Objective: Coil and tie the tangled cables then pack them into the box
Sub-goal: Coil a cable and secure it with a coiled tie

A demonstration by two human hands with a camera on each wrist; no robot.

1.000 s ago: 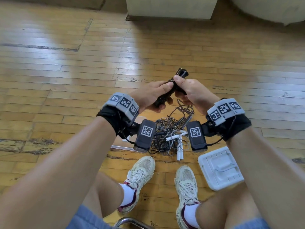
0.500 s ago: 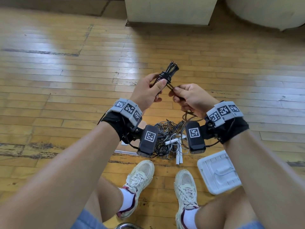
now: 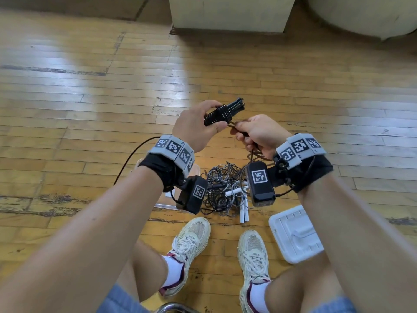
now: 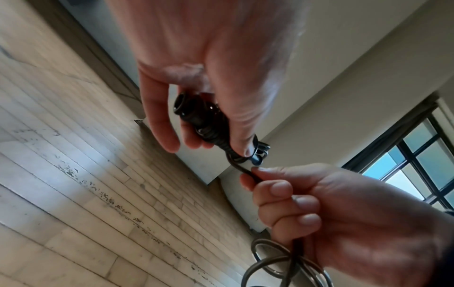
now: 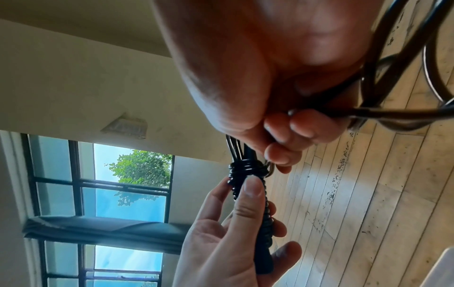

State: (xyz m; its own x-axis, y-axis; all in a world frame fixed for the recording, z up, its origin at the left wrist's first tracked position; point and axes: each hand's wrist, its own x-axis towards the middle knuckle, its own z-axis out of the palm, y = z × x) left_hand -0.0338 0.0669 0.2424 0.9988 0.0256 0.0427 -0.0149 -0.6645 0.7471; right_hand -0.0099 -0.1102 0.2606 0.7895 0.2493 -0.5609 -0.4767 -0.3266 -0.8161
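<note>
1. Worn yellow plank floor [image 3: 67, 123] fills the head view.
2. Left of centre, the left hand [image 3: 194, 127] clasps a black cable bundle wound tight with its own cord [image 3: 220, 114].
3. Just right, the right hand [image 3: 259, 134] pinches the bundle's loose tail.
4. Below the hands, a tangled pile of dark and white cables [image 3: 222, 190] lies on the floor.
5. Lower right lies a white plastic box lid [image 3: 295, 233].

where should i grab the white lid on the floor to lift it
Take the white lid by its long left edge, coming from above: it lies flat, tilted, and that edge faces bare floor beside the right shoe.
</note>
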